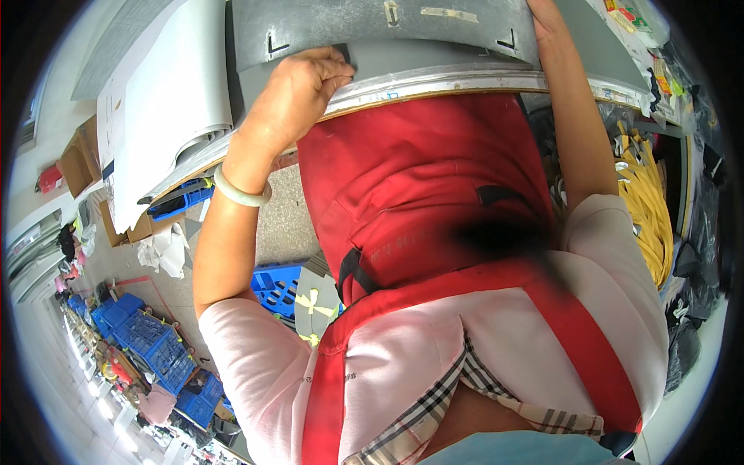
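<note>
grey sheet (372, 29) bowed on table (434, 85); likely light, springy; hold by opposite edges. left hand (308, 81) curled closed at near edge, grip unclear; right hand (545, 18) at right edge, can't tell closure.

A scuffed, mottled grey panel (333, 27) lies across the bench (446, 84), its far side cut off by the view and its near edge curving a little back from the bench's front edge. Black right-angle marks stand at both near corners, and two pale tape strips, one bearing an arrow, stick to its face. Whether the near edge is raised cannot be told.
</note>
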`<action>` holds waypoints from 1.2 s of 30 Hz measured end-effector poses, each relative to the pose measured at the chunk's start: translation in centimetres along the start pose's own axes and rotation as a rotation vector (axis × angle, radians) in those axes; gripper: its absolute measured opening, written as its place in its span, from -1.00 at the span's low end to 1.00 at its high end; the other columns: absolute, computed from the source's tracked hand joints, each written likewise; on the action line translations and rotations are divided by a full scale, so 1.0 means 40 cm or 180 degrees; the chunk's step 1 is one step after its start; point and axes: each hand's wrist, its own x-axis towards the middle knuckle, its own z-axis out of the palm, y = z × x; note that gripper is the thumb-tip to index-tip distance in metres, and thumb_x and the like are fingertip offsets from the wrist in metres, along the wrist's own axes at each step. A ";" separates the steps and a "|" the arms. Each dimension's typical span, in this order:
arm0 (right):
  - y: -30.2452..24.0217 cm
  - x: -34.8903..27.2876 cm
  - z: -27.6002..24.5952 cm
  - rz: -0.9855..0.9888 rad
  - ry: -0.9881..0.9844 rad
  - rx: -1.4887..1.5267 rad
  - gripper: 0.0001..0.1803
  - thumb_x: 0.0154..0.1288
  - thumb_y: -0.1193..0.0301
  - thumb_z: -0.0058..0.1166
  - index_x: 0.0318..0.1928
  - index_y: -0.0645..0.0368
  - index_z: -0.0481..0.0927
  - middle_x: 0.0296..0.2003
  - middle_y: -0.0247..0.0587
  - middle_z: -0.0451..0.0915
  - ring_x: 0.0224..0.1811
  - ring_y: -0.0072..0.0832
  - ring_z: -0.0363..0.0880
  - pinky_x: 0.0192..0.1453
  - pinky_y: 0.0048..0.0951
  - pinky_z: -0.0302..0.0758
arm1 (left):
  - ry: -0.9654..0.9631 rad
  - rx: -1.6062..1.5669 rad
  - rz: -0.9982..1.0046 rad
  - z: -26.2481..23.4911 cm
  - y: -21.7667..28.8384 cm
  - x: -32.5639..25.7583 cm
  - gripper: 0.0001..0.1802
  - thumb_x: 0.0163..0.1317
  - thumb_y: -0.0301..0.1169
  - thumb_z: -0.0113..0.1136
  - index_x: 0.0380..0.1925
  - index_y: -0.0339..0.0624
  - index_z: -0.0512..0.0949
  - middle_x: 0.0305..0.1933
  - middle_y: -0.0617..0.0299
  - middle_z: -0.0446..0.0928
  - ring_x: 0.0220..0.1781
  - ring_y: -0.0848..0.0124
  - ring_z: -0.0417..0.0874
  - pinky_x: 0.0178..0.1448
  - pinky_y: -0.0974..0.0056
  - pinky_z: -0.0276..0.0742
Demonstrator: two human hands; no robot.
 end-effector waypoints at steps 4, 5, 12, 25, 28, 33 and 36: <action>-0.006 -0.008 0.001 0.0054 0.0085 -0.0032 -0.59 0.48 0.29 0.26 0.24 0.14 0.57 0.04 -0.25 0.72 0.02 -0.43 0.74 0.11 -0.38 0.68 | -0.0085 0.0172 0.0021 0.001 0.026 -0.009 -0.82 0.35 -0.47 0.24 -0.17 -0.33 0.73 -0.05 -0.01 0.69 -0.07 -0.05 0.71 0.06 0.11 0.66; -0.007 -0.009 -0.008 0.0077 0.0032 -0.0021 -0.58 0.48 0.28 0.26 0.24 0.14 0.57 0.04 -0.25 0.72 0.02 -0.43 0.74 0.11 -0.38 0.68 | -0.0137 0.0325 0.0083 0.002 0.037 -0.009 -0.81 0.34 -0.48 0.22 -0.14 -0.32 0.72 -0.05 0.00 0.67 -0.08 -0.05 0.70 0.06 0.10 0.65; -0.006 -0.019 0.021 0.0202 0.0031 -0.0085 -0.65 0.46 0.28 0.28 0.15 0.12 0.61 -0.07 -0.29 0.74 -0.08 -0.45 0.75 0.02 -0.40 0.70 | -0.0089 0.1039 0.0330 0.025 0.041 -0.023 -0.56 0.22 -0.66 0.15 0.12 -0.20 0.61 0.09 -0.04 0.63 0.07 -0.09 0.66 0.19 0.05 0.61; -0.091 -0.002 -0.021 -0.0283 0.0093 0.0027 -0.47 0.52 0.14 0.19 0.35 0.11 0.48 0.09 -0.23 0.69 0.04 -0.40 0.71 0.15 -0.31 0.65 | 0.0471 0.0628 0.1133 0.187 0.157 0.219 -0.42 0.11 -0.61 0.23 0.21 -0.09 0.58 0.18 0.03 0.57 0.22 0.01 0.57 0.25 0.03 0.56; -0.154 -0.041 -0.035 -0.0537 0.0145 0.0059 -0.45 0.55 0.12 0.15 0.38 0.12 0.46 0.12 -0.22 0.67 0.07 -0.38 0.70 0.19 -0.31 0.63 | 0.0276 0.0693 0.1173 0.281 0.229 0.345 -0.46 0.15 -0.54 0.21 0.20 -0.06 0.60 0.12 0.01 0.60 0.17 0.00 0.59 0.22 0.02 0.56; -0.173 -0.067 -0.103 -0.1101 0.0264 -0.0134 -0.60 0.59 0.19 0.09 0.29 0.08 0.53 0.02 -0.32 0.68 0.01 -0.47 0.67 0.19 -0.37 0.58 | 0.0754 0.0491 0.1480 0.406 0.278 0.464 -0.59 0.25 -0.39 0.22 0.13 -0.07 0.65 -0.01 0.03 0.68 0.07 0.05 0.68 0.14 0.01 0.60; -0.151 -0.071 -0.120 -0.1256 0.0049 -0.0528 -0.74 0.60 0.21 0.09 0.12 0.04 0.60 -0.12 -0.46 0.67 -0.11 -0.62 0.63 0.03 -0.49 0.57 | 0.1498 0.0177 0.1792 0.442 0.281 0.510 -0.69 0.28 -0.28 0.29 -0.01 -0.11 0.69 -0.10 0.09 0.73 -0.09 0.11 0.75 -0.01 0.03 0.65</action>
